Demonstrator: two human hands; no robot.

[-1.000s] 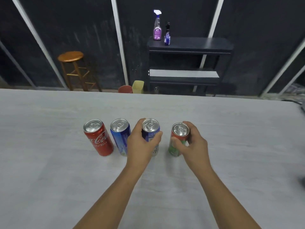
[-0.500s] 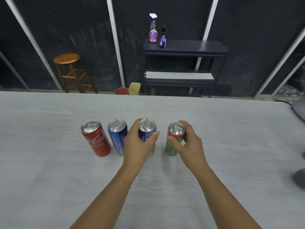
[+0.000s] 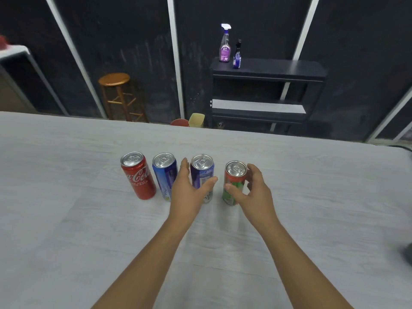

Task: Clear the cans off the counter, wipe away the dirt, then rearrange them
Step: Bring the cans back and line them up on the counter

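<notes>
Four upright cans stand in a row on the grey counter (image 3: 66, 219): a red cola can (image 3: 138, 175), a blue can (image 3: 165, 172), a purple can (image 3: 202, 172) and a red-and-green can (image 3: 234, 181). My left hand (image 3: 189, 190) cups the purple can loosely, with the fingers a little off its left side and the thumb stretched across its front. My right hand (image 3: 254, 192) curves around the red-and-green can, thumb in front and fingers spread off its right side. Neither can is lifted.
Beyond the counter's far edge stand a wooden stool (image 3: 116, 94), a red bin (image 3: 179, 122), a yellow bin (image 3: 196, 120) and a dark shelf unit (image 3: 269, 70) carrying two spray bottles (image 3: 225, 43). A dark object (image 3: 406, 253) shows at the right edge.
Both hands gripped their cans tightly before. Now the fingers have spread and drawn back slightly from the purple and red-and-green cans. The view has shifted left.
</notes>
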